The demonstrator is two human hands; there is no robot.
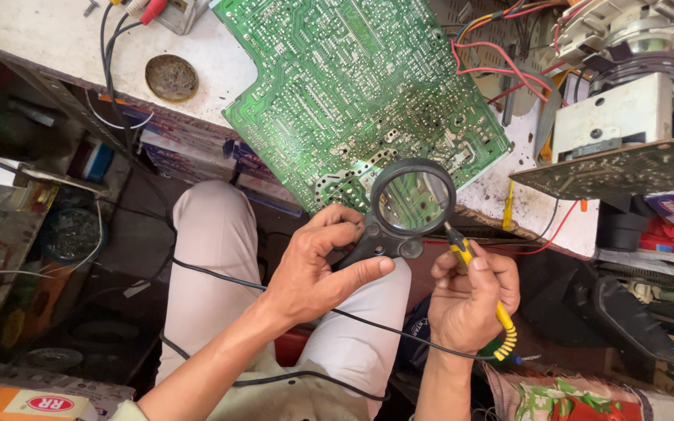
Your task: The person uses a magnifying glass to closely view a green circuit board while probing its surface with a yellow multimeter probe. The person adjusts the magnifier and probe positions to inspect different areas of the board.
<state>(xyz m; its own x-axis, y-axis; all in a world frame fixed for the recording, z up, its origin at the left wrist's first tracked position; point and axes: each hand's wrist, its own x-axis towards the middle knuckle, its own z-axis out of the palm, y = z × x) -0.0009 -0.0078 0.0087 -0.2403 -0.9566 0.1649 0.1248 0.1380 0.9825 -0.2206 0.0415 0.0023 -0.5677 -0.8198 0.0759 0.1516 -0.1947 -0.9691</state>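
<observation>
Bright, even daylight falls on the bench point(56, 35) at twelve o'clock; the under-bench area at nine o'clock sits dim; focus sharp.

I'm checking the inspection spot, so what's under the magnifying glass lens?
Under the magnifying glass, held by the left hand, lies the green circuit board near its lower edge. Solder detail through the lens is blurred; the rim covers a ring of board.

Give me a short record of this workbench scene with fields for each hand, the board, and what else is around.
Left hand: the left hand grips the black handle of a magnifying glass
Right hand: the right hand holds a yellow-handled tool, tip pointing up under the lens
Board: green circuit board, solder side up, lying tilted on the white workbench, its lower edge over the bench edge
Lens position: over the board's lower edge
Nearby: round metal tin, red wires, black cable across the lap
</observation>
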